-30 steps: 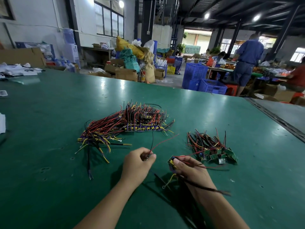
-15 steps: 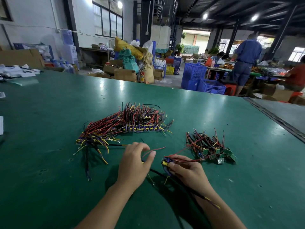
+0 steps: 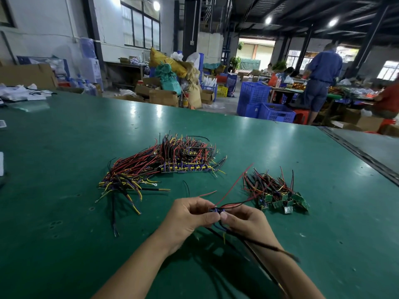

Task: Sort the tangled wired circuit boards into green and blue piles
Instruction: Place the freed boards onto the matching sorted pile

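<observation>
A large pile of blue wired circuit boards (image 3: 183,167) lies on the green table, its red, black and yellow wires fanning out to the left. To the right sits a smaller pile of green wired boards (image 3: 280,199). In front of both piles, my left hand (image 3: 190,216) and my right hand (image 3: 246,221) meet and pinch one small blue wired board (image 3: 217,210) between thumbs and fingers. Its red and black wires stick up toward the green pile, and dark wires trail down over my right forearm.
The green table (image 3: 64,147) spreads wide on all sides; papers (image 3: 19,93) lie at its far left corner. A metal seam (image 3: 356,152) runs along the right. Beyond the far edge stand blue crates (image 3: 265,104), cardboard boxes and people at other tables.
My two hands have come together on the blue board; before, the right hand held it alone while the left pulled a red wire aside. The board's wires now point up to the right.
</observation>
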The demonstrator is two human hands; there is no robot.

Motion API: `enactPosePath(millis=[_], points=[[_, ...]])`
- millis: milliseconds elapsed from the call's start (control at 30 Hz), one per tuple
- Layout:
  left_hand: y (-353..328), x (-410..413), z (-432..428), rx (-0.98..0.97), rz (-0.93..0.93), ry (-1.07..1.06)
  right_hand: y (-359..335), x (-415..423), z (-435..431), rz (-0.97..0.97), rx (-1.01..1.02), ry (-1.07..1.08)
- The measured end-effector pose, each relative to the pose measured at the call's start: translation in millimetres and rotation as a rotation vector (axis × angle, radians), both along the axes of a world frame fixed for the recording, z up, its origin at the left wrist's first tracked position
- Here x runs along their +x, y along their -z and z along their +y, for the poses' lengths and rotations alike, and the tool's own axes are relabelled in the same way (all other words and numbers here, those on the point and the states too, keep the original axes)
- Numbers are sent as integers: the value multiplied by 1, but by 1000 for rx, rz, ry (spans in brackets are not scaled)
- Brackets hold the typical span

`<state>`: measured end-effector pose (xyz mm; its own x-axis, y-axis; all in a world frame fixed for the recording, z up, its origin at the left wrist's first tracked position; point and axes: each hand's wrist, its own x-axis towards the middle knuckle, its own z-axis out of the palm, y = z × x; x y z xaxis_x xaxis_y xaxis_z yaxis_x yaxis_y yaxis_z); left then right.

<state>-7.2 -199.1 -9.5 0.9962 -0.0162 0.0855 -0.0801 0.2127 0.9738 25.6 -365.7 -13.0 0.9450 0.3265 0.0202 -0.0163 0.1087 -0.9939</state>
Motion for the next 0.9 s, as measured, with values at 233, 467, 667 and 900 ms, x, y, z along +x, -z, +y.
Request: enactPosePath(millis=[233, 467, 667, 900], points=[[-4, -1, 2, -52, 67, -5, 2, -3, -6, -42, 45, -81], [-6, 0, 5, -161, 126, 53, 1, -7, -1, -31, 95, -113], [-3, 1, 5, -281, 111, 101, -1, -11, 3, -18, 98, -138], [0, 1, 6, -291, 82, 146, -1, -14, 3, 42, 156, -173]])
